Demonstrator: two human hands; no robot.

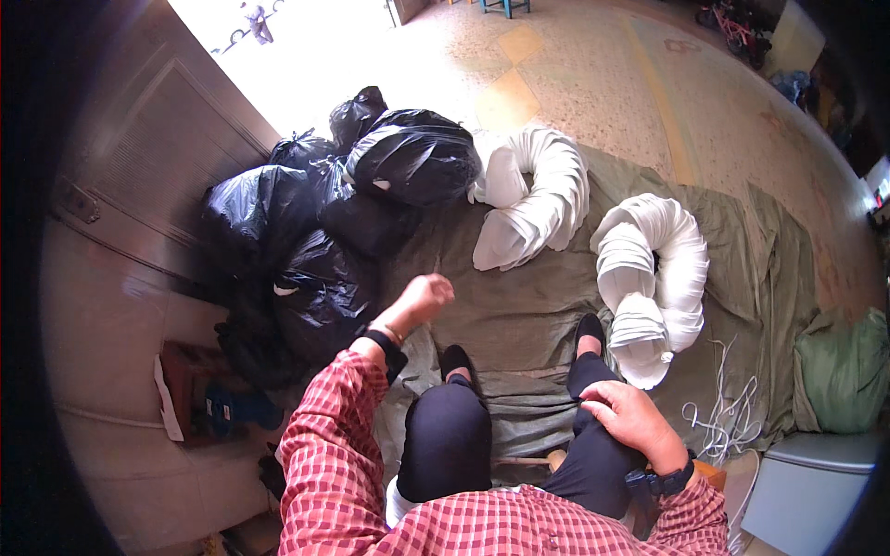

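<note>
My left hand (422, 301) is held in the air above the green ground sheet (501, 306), its fingers curled in and nothing visible in them. The nearest things to it are the black plastic bags (324, 287) piled on the left. My right hand (635, 422) lies on my right knee with its fingers spread loosely over the dark trousers (445, 440). Beyond that knee, a curved stack of nested white cup-like pieces (686, 278) rests on the sheet. A second white stack (556, 195), also bent round, lies farther off beside the bags.
A tangle of white cord (728, 417) lies at the right, near a grey box (816, 482) and a green sack (844, 371). A dark door (158, 139) stands at the left, above a small brown box (195, 371). Tiled floor (593, 65) stretches behind.
</note>
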